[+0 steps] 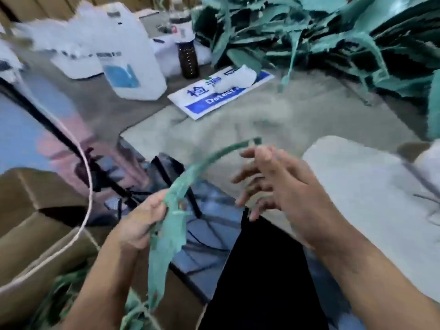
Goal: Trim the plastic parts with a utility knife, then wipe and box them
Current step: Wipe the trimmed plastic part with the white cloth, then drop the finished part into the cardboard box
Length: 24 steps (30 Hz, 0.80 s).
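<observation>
We're gripping the green plastic part (171,225) in the left hand (140,222), near-left, off the worktop (297,110) edge, its thin stem arcing up toward the right hand (269,182). Right fingers (247,172) are hanging loose, spread, holding nothing. We're seeing the untrimmed green pile (321,32) far right and a cardboard box (35,234) near left.

A single wide-angle view looks from the person's head, forward and steeply down, close over both forearms, with the left hand (140,222) and right hand (273,186) near the frame's middle. The desk (297,120) stretches away toward the top edge, its lines bowed by the lens. The picture is smeared with motion blur throughout.
</observation>
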Tool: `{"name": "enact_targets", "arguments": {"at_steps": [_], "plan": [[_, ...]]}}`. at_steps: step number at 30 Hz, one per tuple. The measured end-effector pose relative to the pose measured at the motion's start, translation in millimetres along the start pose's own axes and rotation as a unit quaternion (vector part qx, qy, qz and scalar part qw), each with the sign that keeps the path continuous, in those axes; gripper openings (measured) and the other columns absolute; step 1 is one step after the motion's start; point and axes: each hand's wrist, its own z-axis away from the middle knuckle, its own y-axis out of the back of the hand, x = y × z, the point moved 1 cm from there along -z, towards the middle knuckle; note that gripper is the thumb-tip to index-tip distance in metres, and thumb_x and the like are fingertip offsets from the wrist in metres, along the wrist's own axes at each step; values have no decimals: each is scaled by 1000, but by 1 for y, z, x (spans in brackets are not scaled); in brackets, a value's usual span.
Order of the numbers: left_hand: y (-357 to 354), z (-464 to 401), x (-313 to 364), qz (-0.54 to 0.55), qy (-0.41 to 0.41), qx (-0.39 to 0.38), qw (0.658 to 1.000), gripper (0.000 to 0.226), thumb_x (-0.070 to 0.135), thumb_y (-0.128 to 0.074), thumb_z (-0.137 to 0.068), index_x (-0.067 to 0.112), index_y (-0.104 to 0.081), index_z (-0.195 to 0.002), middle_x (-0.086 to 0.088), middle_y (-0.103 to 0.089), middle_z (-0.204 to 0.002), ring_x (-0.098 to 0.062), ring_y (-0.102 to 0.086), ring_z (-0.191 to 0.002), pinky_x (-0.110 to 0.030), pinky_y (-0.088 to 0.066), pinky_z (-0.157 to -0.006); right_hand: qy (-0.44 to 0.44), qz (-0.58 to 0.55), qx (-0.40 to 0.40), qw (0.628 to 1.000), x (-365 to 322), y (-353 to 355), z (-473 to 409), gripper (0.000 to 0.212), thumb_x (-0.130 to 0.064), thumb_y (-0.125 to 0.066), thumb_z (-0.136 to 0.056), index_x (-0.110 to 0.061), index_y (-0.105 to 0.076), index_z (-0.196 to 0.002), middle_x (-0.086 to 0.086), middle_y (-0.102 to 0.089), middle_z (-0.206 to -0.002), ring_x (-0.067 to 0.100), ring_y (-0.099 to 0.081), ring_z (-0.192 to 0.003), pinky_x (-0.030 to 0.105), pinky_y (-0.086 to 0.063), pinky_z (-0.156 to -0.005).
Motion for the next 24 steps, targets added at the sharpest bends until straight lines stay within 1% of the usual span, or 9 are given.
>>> {"name": "enact_targets", "arguments": {"at_steps": [3, 5, 7, 9, 11, 15, 17, 19, 24], "plan": [[32, 73, -32, 4, 35, 15, 999, 64, 50, -99, -52, 8, -78, -96, -7, -76, -83, -14, -72, -67, -23, -57, -58, -138, 29, -116, 983, 53, -91, -13, 39, -49, -66, -99, -17, -60, -120, 9, -74, -106, 20, -70, -68, 32, -53, -49], [53, 114, -58, 12, 67, 61, 996, 59, 51, -100, -48, 11, -81, -86, -6, -75, -80, -13, -71, -66, -23, -55, -60, -184, 64, -211, 958, 95, -144, -9, 20, -35, -69, -101, -18, -65, -109, 15, -73, -101, 13, -65, -66, 28, -53, -51], [70, 150, -97, 38, 113, 113, 986, 55, 47, -102, -45, 11, -81, -81, -8, -76, -80, -16, -71, -68, -25, -57, -64, -193, 122, -280, 933, 140, -182, 1, 8, -27, -73, -98, -19, -71, -100, 1, -71, -86, 2, -59, -67, 17, -50, -61], [81, 182, -138, 33, 177, 171, 969, 54, 45, -102, -48, 11, -81, -84, -16, -76, -89, -24, -72, -77, -32, -57, -71, -222, 174, -310, 908, 186, -208, 13, 16, -22, -80, -93, -16, -72, -105, -12, -61, -84, -1, -55, -73, 12, -43, -67], [89, 213, -175, 22, 227, 205, 952, 57, 47, -99, -57, 7, -79, -92, -25, -73, -98, -30, -69, -85, -38, -53, -78, -282, 205, -340, 873, 229, -228, 27, 22, -23, -84, -88, -16, -70, -105, -8, -61, -87, 6, -56, -78, 18, -45, -72], [99, 263, -231, -20, 280, 272, 920, 53, 58, -92, -49, 14, -71, -70, -7, -59, -67, -20, -49, -74, -35, -37, -71, -360, 259, -418, 793, 287, -263, 49, 39, -30, -85, -87, -12, -69, -118, 7, -70, -116, 15, -61, -94, 29, -49, -81], [105, 285, -250, -45, 295, 288, 910, 67, 63, -92, -49, 9, -68, -80, -6, -54, -74, -21, -46, -78, -36, -35, -75, -372, 268, -452, 765, 302, -282, 61, 46, -37, -83, -88, -17, -67, -126, 5, -68, -127, 15, -63, -106, 29, -50, -92], [110, 301, -262, -61, 311, 283, 905, 80, 65, -90, -61, 4, -70, -109, -8, -70, -103, -24, -61, -98, -35, -47, -88, -377, 273, -472, 749, 309, -293, 68, 52, -44, -79, -90, -21, -63, -133, 1, -64, -134, 17, -61, -119, 29, -49, -100], [131, 333, -299, -153, 458, 327, 812, 55, 39, -76, -92, 13, -58, -136, -17, -62, -133, -29, -61, -118, -33, -47, -98, -395, 264, -435, 765, 314, -285, 71, 44, -42, -74, -95, -17, -65, -130, 3, -66, -134, 19, -63, -123, 33, -51, -105]]}}
